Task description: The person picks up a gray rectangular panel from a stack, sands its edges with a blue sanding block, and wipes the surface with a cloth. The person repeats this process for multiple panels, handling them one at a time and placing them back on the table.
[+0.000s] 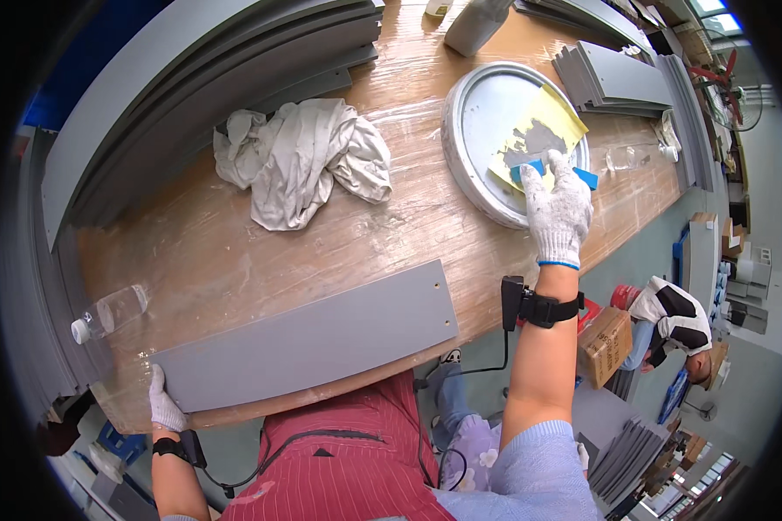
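Observation:
A long grey panel (313,334) lies along the near edge of the table, with small holes at its right end. My left hand (166,404), in a white knit glove, grips the panel's left end; some fingers are hidden below it. Out to the right, my gloved right hand (560,208) is closed on a blue scraper (586,178). The scraper's edge meets grey paste (537,139) smeared on a yellow sheet (566,113). That sheet lies on a round white lid (482,100), and the paste looks thick and patchy.
A crumpled white cloth (308,165) lies mid-table. Clear plastic bottles (117,311) lie on their sides at the left and right. Grey panel stacks (235,78) fill the far left, with more grey panels (617,78) far right. Another person (673,313) bends beside a cardboard box (606,347).

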Demonstrator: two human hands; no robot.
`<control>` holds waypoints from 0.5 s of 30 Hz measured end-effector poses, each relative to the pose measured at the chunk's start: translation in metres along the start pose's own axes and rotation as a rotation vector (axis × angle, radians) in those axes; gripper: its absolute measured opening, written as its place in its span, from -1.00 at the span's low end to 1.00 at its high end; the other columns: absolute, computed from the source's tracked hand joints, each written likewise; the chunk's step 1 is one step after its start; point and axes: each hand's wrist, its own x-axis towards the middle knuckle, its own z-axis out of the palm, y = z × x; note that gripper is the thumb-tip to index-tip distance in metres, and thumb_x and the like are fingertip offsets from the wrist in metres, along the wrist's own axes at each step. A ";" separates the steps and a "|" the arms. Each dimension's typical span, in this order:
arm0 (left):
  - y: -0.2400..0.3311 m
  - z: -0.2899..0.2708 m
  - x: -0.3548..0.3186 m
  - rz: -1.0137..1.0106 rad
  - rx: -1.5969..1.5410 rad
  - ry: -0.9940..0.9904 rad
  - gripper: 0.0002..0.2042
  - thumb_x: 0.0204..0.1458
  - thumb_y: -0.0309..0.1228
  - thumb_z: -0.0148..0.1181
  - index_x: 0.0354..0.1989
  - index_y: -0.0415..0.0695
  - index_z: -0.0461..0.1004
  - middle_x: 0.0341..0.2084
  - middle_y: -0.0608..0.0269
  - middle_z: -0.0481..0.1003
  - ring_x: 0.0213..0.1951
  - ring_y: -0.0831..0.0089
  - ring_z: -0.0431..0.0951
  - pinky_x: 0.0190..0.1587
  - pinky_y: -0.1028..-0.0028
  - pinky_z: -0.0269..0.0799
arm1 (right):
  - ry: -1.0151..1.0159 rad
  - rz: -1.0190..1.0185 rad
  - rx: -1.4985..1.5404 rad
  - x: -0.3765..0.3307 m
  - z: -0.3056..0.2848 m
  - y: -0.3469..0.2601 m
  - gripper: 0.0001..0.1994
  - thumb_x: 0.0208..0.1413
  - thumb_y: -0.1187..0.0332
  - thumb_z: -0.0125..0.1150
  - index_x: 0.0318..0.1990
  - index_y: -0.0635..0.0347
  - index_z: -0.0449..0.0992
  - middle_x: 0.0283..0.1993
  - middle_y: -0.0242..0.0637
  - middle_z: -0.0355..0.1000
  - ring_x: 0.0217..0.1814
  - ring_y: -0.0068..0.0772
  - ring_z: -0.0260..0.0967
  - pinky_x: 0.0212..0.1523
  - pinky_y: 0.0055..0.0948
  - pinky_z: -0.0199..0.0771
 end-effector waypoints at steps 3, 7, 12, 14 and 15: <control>-0.005 -0.014 0.010 0.040 0.016 0.003 -0.33 0.15 0.21 0.12 0.22 -0.10 0.37 0.05 0.18 0.50 0.07 0.22 0.51 0.10 0.19 0.49 | -0.239 0.048 -0.132 0.006 0.000 -0.007 -0.34 0.01 -0.19 0.29 0.15 0.08 0.52 -0.06 -0.04 0.59 0.01 0.07 0.52 0.06 -0.03 0.46; -0.008 -0.023 0.011 0.006 -0.072 0.012 -0.30 0.16 0.26 0.05 0.21 -0.11 0.37 0.06 0.16 0.50 0.07 0.20 0.52 0.11 0.19 0.50 | -0.253 0.134 -0.183 0.012 0.015 -0.006 -0.29 -0.01 -0.24 0.29 0.20 0.02 0.49 -0.04 -0.02 0.58 0.03 0.09 0.52 0.10 -0.04 0.46; 0.007 -0.006 0.005 0.014 -0.059 0.043 -0.25 0.20 0.30 -0.07 0.26 -0.16 0.32 0.11 0.09 0.46 0.09 0.21 0.49 0.13 0.21 0.47 | 0.101 0.024 0.243 0.019 0.028 0.048 -0.65 0.16 0.29 0.33 0.08 0.18 0.56 -0.06 -0.14 0.60 -0.07 -0.18 0.56 0.00 -0.29 0.51; 0.005 -0.015 0.007 -0.004 -0.120 0.012 -0.22 0.21 0.31 -0.11 0.28 -0.19 0.30 0.12 0.07 0.46 0.09 0.20 0.47 0.15 0.21 0.44 | 0.100 0.096 0.578 0.012 0.003 0.025 -0.56 0.29 0.27 0.24 0.22 0.33 0.42 0.06 -0.20 0.53 0.05 -0.44 0.47 0.02 -0.48 0.48; 0.008 -0.013 0.004 -0.022 -0.127 0.009 -0.18 0.21 0.33 -0.13 0.31 -0.22 0.27 0.15 0.06 0.44 0.12 0.18 0.46 0.18 0.19 0.42 | 0.061 0.137 0.881 0.007 -0.003 0.024 -0.57 0.32 0.29 0.21 0.24 0.31 0.41 0.00 -0.28 0.53 -0.02 -0.52 0.47 -0.07 -0.58 0.47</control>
